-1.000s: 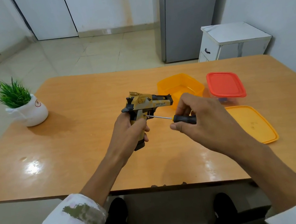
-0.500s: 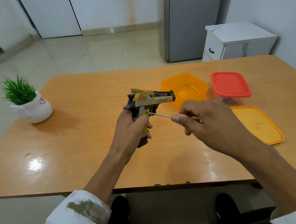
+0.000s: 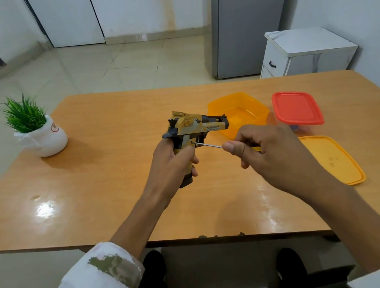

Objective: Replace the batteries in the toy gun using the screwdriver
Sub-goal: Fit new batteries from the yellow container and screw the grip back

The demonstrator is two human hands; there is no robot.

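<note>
Glossy wood table [image 3: 106,179]; plastic toy gun [image 3: 196,128], thin steel screwdriver [image 3: 208,144] tip seemingly touching.

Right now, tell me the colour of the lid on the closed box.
Red lid, clearest in the head view.

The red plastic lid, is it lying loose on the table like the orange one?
No, the red plastic lid sits on top of a clear container, while the flat orange plastic lid lies directly on the wooden table.

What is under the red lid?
A clear container sits under the red lid. Something bluish shows through its wall; the lid covers the rest.
</note>
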